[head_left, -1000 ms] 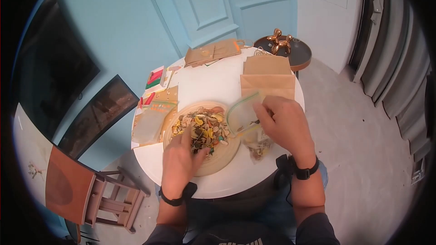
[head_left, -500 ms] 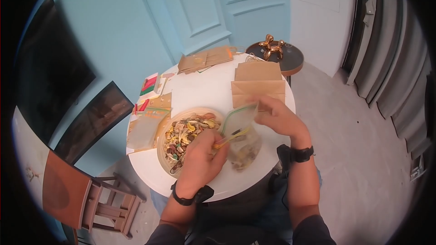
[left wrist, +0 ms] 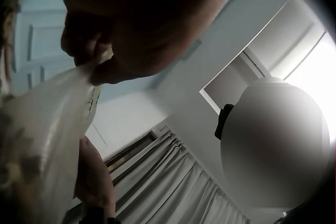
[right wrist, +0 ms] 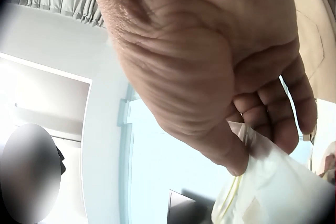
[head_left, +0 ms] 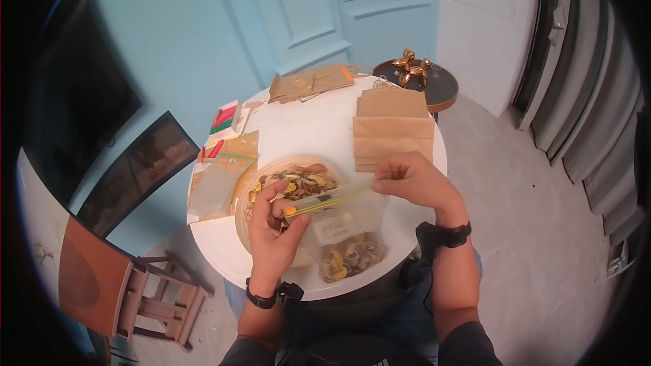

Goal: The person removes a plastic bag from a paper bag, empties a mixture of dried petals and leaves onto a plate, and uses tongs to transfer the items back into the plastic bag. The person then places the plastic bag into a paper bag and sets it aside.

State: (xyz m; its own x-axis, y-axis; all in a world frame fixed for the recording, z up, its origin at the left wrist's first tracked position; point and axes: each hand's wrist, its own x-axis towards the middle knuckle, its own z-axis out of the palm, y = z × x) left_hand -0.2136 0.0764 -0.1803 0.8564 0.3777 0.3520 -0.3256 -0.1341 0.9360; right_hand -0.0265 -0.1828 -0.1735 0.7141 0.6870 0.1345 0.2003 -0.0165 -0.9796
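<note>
A clear zip bag (head_left: 342, 230) with a yellow-green zip strip hangs in front of me, its lower part filled with small mixed dried-looking pieces (head_left: 349, 257). My left hand (head_left: 274, 234) pinches the left end of its top edge, thumb facing me. The opposite top corner is pinched by my right hand (head_left: 417, 183); in the right wrist view, thumb and fingers grip the bag's film (right wrist: 273, 176). Behind the bag, a round tray (head_left: 242, 220) holds a heap of similar pieces (head_left: 298, 183), partly covered by the left hand and bag.
On the white round table (head_left: 298, 122) stand a brown paper bag (head_left: 393, 135) at the right and flat paper bags (head_left: 312, 83) at the back. Another zip bag (head_left: 220, 186) lies at the left, near a box of coloured sticks (head_left: 225, 116). A side table (head_left: 441, 91) carries a balloon-dog figure (head_left: 411, 70).
My left hand went from the heap in the tray to the bag's top edge. The bag's mouth, wide earlier, is now drawn into a straight line between both hands.
</note>
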